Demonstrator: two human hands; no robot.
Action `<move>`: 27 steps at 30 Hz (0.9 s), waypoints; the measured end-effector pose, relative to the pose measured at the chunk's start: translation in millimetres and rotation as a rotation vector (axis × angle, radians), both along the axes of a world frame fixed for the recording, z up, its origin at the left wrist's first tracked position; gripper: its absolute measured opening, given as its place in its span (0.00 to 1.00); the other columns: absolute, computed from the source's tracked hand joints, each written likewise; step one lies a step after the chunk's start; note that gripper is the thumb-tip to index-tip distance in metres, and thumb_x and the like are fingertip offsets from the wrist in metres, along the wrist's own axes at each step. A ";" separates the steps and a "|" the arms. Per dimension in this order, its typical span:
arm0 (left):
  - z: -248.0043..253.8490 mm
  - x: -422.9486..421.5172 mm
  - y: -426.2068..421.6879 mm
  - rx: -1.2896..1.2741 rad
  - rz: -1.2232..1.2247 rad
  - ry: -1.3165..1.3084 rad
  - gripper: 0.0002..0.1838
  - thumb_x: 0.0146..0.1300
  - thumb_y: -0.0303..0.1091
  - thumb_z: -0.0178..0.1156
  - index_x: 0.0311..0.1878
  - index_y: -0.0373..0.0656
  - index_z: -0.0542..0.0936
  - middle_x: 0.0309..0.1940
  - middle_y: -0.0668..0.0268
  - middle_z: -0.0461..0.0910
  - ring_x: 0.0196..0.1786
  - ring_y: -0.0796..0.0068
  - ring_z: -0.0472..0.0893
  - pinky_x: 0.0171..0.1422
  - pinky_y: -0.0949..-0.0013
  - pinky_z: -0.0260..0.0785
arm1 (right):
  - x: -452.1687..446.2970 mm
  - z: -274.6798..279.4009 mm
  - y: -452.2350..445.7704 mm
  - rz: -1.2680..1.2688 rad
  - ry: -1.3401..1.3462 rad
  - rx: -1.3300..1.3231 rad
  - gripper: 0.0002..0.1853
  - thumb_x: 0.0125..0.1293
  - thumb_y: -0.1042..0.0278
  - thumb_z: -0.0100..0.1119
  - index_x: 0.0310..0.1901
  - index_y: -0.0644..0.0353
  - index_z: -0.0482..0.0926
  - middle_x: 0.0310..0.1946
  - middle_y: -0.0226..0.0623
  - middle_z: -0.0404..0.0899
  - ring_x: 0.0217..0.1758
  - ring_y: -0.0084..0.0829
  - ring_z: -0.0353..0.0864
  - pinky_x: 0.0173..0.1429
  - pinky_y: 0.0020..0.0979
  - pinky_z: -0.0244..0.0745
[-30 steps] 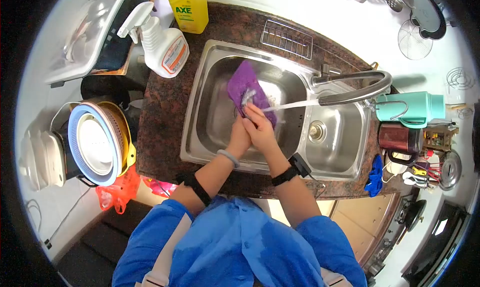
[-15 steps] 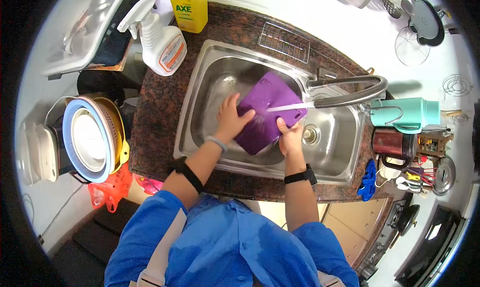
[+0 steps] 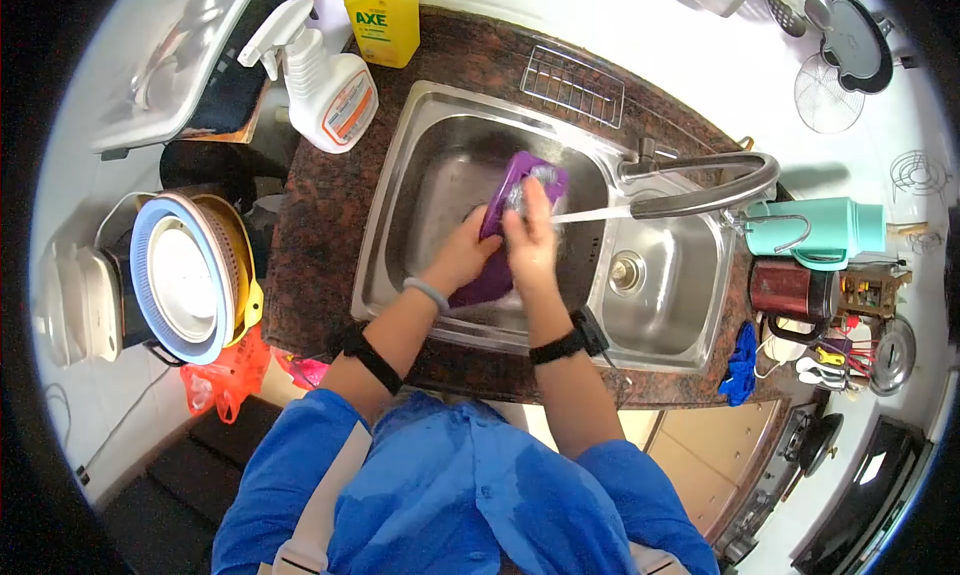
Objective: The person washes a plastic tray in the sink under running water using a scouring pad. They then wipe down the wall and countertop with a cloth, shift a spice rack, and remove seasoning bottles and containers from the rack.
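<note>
A wet purple sheet-like item (image 3: 488, 282) is held tilted over the large basin of the steel sink (image 3: 425, 205). My left hand (image 3: 465, 252) grips its left edge. My right hand (image 3: 532, 237) lies against its face near the upper end, fingers pointing away from me and partly blurred; whether they pinch it or lie flat is unclear. Water runs from the curved faucet (image 3: 715, 197) and strikes beside my right hand. Shiny wet patches show on the purple surface around my right fingers.
Behind the sink lies a wire rack (image 3: 572, 85). A white spray bottle (image 3: 330, 95) and a yellow bottle (image 3: 382, 20) stand at the back left. Stacked basins (image 3: 180, 280) are at left. A teal flask (image 3: 820, 227) and blue cloth (image 3: 739, 365) lie right.
The purple item has turned from lying broad under the stream to a steeper, narrower tilt. My right hand has moved left and up from its right edge onto its face.
</note>
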State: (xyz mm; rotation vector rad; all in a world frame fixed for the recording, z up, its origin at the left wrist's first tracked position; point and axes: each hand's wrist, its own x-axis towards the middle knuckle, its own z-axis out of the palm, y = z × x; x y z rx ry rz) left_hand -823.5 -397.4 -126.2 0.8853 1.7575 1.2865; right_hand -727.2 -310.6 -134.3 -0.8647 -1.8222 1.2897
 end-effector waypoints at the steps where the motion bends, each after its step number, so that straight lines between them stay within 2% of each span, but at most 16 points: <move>1: -3.5 6.0 3.3 0.072 0.040 -0.051 0.18 0.62 0.29 0.59 0.56 0.38 0.72 0.46 0.53 0.81 0.49 0.60 0.80 0.55 0.61 0.69 | -9.5 -1.5 -0.4 0.078 -0.069 0.069 0.31 0.70 0.68 0.55 0.71 0.63 0.57 0.74 0.45 0.51 0.78 0.36 0.48 0.77 0.33 0.42; 2: -6.8 10.8 4.8 0.142 0.084 -0.102 0.19 0.63 0.27 0.58 0.57 0.39 0.71 0.47 0.53 0.80 0.50 0.59 0.80 0.56 0.60 0.69 | -14.7 -1.0 4.1 0.064 -0.087 0.167 0.35 0.72 0.62 0.51 0.74 0.63 0.48 0.77 0.47 0.40 0.80 0.39 0.36 0.78 0.33 0.33; 3: -7.7 12.1 6.5 0.143 0.088 -0.097 0.19 0.63 0.27 0.58 0.57 0.39 0.71 0.47 0.53 0.80 0.50 0.59 0.80 0.56 0.60 0.69 | -19.9 -6.2 9.1 -0.095 -0.102 -0.049 0.36 0.73 0.59 0.50 0.74 0.64 0.45 0.77 0.50 0.41 0.80 0.41 0.38 0.78 0.33 0.33; 5: -12.4 16.9 3.5 0.183 0.059 -0.091 0.21 0.64 0.27 0.59 0.60 0.38 0.71 0.49 0.62 0.80 0.52 0.71 0.77 0.59 0.66 0.68 | -18.4 -27.2 10.4 0.052 0.013 -0.022 0.33 0.73 0.60 0.48 0.73 0.65 0.50 0.75 0.56 0.42 0.80 0.47 0.37 0.79 0.37 0.35; 7: -26.6 8.9 10.6 0.111 0.083 -0.087 0.19 0.64 0.26 0.58 0.59 0.39 0.71 0.50 0.61 0.80 0.52 0.70 0.77 0.59 0.66 0.68 | -14.5 26.6 -21.4 0.249 -0.056 0.150 0.32 0.72 0.64 0.48 0.73 0.65 0.52 0.76 0.54 0.42 0.80 0.45 0.39 0.79 0.36 0.35; 9: -27.8 8.9 11.5 0.080 0.052 0.013 0.18 0.62 0.27 0.57 0.56 0.40 0.73 0.49 0.49 0.80 0.54 0.54 0.79 0.57 0.58 0.69 | -14.4 18.8 -14.3 0.202 -0.043 0.137 0.30 0.70 0.70 0.48 0.72 0.66 0.55 0.76 0.52 0.42 0.80 0.44 0.40 0.78 0.36 0.37; 11: -3.3 14.6 11.5 0.139 0.055 0.040 0.18 0.62 0.27 0.57 0.56 0.41 0.73 0.49 0.50 0.80 0.54 0.53 0.79 0.57 0.58 0.69 | -16.5 11.2 0.9 0.058 0.031 -0.134 0.30 0.68 0.74 0.49 0.71 0.67 0.55 0.76 0.52 0.40 0.80 0.43 0.39 0.78 0.35 0.36; 12: -2.7 17.1 13.8 0.163 0.081 0.006 0.18 0.62 0.27 0.58 0.56 0.41 0.73 0.49 0.51 0.80 0.53 0.55 0.79 0.57 0.59 0.69 | -20.4 15.2 1.1 -0.049 0.117 -0.119 0.29 0.64 0.79 0.50 0.69 0.64 0.63 0.73 0.52 0.52 0.78 0.45 0.50 0.77 0.33 0.45; 13: -2.7 18.4 13.7 0.185 0.103 -0.030 0.18 0.61 0.27 0.59 0.56 0.41 0.73 0.49 0.51 0.80 0.53 0.56 0.79 0.57 0.60 0.69 | -15.5 20.3 -1.5 -0.051 0.118 -0.120 0.29 0.64 0.79 0.50 0.69 0.64 0.63 0.73 0.52 0.52 0.78 0.45 0.50 0.77 0.33 0.45; 15: -4.4 5.6 21.7 0.140 0.162 -0.120 0.18 0.62 0.25 0.57 0.56 0.40 0.73 0.48 0.57 0.80 0.51 0.66 0.78 0.57 0.64 0.69 | 6.4 31.1 -2.3 0.306 -0.133 0.190 0.27 0.60 0.86 0.49 0.62 0.61 0.72 0.65 0.49 0.68 0.69 0.44 0.67 0.72 0.32 0.59; 16: -5.2 0.0 21.4 0.202 0.129 -0.294 0.18 0.63 0.24 0.56 0.57 0.40 0.72 0.47 0.60 0.79 0.50 0.70 0.77 0.57 0.66 0.69 | 9.7 27.5 5.4 0.239 -0.072 0.381 0.25 0.56 0.90 0.47 0.54 0.60 0.80 0.56 0.44 0.79 0.59 0.45 0.78 0.65 0.32 0.70; 17: -4.9 -3.0 20.0 0.265 0.100 -0.461 0.17 0.64 0.23 0.55 0.57 0.40 0.72 0.47 0.64 0.79 0.50 0.75 0.77 0.57 0.69 0.69 | 20.9 28.6 19.1 0.195 -0.145 0.410 0.20 0.58 0.89 0.48 0.51 0.65 0.79 0.54 0.46 0.79 0.58 0.43 0.79 0.63 0.33 0.71; 19: 21.2 -3.4 18.9 0.271 0.138 -0.586 0.15 0.67 0.23 0.52 0.57 0.40 0.72 0.48 0.67 0.78 0.49 0.78 0.76 0.58 0.70 0.68 | 30.7 30.0 44.1 -0.175 -0.140 -0.139 0.19 0.60 0.88 0.48 0.52 0.69 0.78 0.55 0.50 0.78 0.58 0.42 0.79 0.63 0.35 0.72; 23: 23.4 1.7 32.2 0.416 0.212 -0.909 0.14 0.69 0.25 0.52 0.57 0.40 0.71 0.49 0.66 0.78 0.50 0.75 0.77 0.59 0.68 0.69 | 30.7 8.8 19.0 -0.129 -0.305 0.378 0.19 0.62 0.84 0.48 0.56 0.71 0.75 0.55 0.55 0.77 0.57 0.51 0.78 0.63 0.42 0.72; 25: 19.0 -0.5 38.9 0.479 0.238 -0.932 0.14 0.70 0.26 0.51 0.57 0.40 0.71 0.48 0.65 0.78 0.50 0.75 0.77 0.58 0.67 0.69 | 35.9 11.8 -15.9 -0.078 -0.547 0.258 0.21 0.62 0.81 0.50 0.58 0.68 0.73 0.56 0.57 0.75 0.59 0.53 0.76 0.63 0.43 0.72; 27: 16.0 -6.2 41.3 0.474 0.324 -0.861 0.13 0.71 0.26 0.50 0.56 0.40 0.71 0.48 0.65 0.78 0.49 0.73 0.77 0.57 0.67 0.70 | 40.5 1.4 -56.3 0.075 -0.372 0.381 0.20 0.61 0.80 0.52 0.56 0.66 0.75 0.58 0.58 0.73 0.60 0.54 0.75 0.63 0.41 0.70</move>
